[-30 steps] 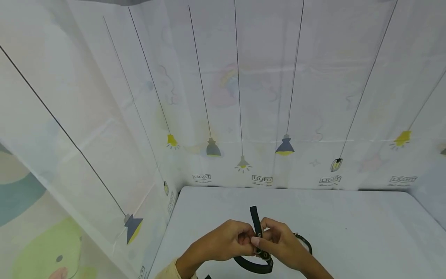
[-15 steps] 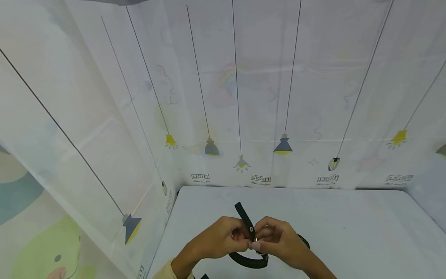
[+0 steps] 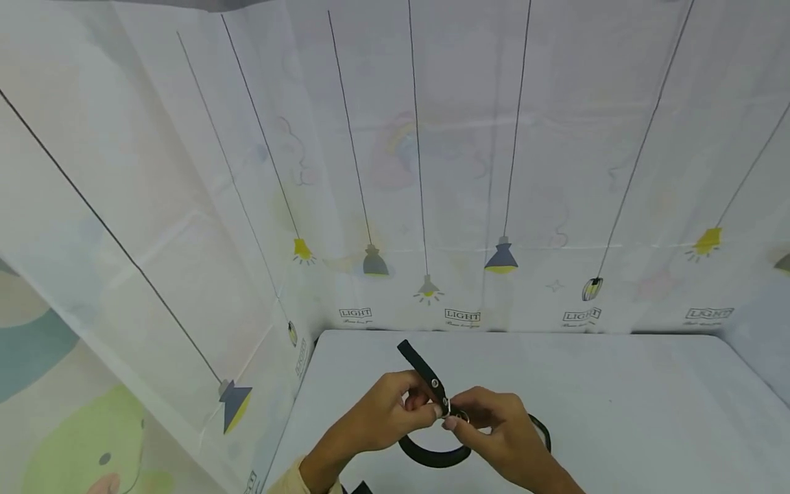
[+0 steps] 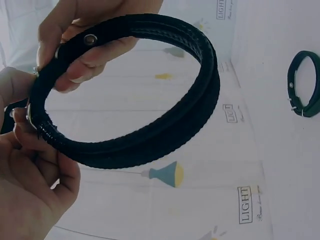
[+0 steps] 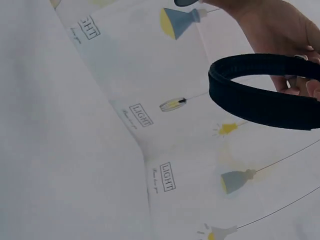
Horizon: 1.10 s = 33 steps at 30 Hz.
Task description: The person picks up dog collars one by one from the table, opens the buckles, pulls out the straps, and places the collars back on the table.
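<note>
Both hands hold a black collar in front of the body, above the white table. It hangs as a round loop point(image 3: 435, 457), and its free strap end point(image 3: 418, 363), with metal studs, sticks up and left. My left hand point(image 3: 391, 414) pinches the strap by a metal ring. Close beside it, the thumb and fingers of my right hand point(image 3: 503, 432) are at the metal buckle point(image 3: 459, 416). The left wrist view shows the padded loop point(image 4: 150, 150) between the two hands, a metal fitting point(image 4: 31, 116) near the left fingertips. In the right wrist view the loop point(image 5: 265, 110) hides part of the fingers.
A second black collar point(image 4: 304, 85) lies on the white table point(image 3: 617, 384), partly behind the right hand in the head view. Lamp-printed white sheets point(image 3: 463, 171) hang behind and to the left. A small dark object point(image 3: 361, 488) shows at the bottom edge.
The strap end has tipped further left and slid up through the fingers, with more studs now showing. My left hand has moved slightly up and left; the loop has shifted left.
</note>
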Available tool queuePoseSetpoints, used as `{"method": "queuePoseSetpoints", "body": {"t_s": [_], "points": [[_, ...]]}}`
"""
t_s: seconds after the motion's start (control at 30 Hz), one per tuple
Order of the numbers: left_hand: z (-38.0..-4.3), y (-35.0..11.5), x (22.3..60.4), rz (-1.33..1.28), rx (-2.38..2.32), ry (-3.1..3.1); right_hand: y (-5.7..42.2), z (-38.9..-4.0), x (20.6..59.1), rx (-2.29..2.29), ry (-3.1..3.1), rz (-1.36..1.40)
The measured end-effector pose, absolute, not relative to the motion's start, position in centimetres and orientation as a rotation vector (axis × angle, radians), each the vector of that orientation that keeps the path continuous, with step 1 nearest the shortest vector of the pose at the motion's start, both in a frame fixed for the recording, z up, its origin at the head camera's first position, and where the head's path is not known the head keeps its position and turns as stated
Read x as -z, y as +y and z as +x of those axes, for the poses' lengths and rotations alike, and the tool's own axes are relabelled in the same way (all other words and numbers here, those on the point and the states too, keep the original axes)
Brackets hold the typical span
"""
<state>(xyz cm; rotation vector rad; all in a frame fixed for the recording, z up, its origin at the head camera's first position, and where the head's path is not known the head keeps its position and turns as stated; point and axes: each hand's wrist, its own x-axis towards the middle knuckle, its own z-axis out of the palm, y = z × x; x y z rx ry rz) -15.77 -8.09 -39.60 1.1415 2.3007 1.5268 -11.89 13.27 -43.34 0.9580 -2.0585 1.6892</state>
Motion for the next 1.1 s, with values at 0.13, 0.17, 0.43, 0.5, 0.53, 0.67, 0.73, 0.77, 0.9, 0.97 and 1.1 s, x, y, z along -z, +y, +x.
{"method": "queuePoseSetpoints", "body": {"t_s": [0.13,0.17,0.43,0.5,0.53,0.67,0.73,0.77,0.9,0.97,1.1], "points": [[-15.7,-7.7,39.5,1.183,-1.580,2.273,13.0,-11.7,43.5,-1.831,-1.909,0.966],[-15.6,-7.7,39.4,1.192,-1.592,2.265,12.9,-11.7,43.5,-1.867,-1.881,0.965],[-15.3,-7.6,39.3,1.272,-1.586,2.288,12.6,-11.2,43.3,-1.999,-1.832,0.947],[-15.4,-7.7,39.3,1.302,-1.539,2.334,12.7,-11.3,43.3,-2.021,-1.818,1.000],[-15.4,-7.7,39.3,1.310,-1.514,2.355,12.7,-11.4,43.3,-2.018,-1.820,1.020],[-15.5,-7.9,39.3,1.307,-1.449,2.398,13.0,-11.7,43.1,-1.997,-1.892,1.038],[-15.5,-7.9,39.3,1.286,-1.459,2.364,13.1,-11.9,43.1,-1.980,-1.948,1.021],[-15.4,-7.8,39.4,1.273,-1.471,2.350,13.1,-12.0,43.0,-1.988,-1.971,1.013],[-15.5,-7.6,39.7,1.268,-1.510,2.362,13.0,-12.2,42.9,-1.985,-2.029,0.971],[-15.6,-7.6,39.8,1.245,-1.520,2.410,13.0,-12.2,42.8,-1.973,-2.054,0.920],[-15.7,-7.6,40.0,1.119,-1.552,2.448,13.1,-12.4,42.8,-1.935,-2.083,0.849]]}}
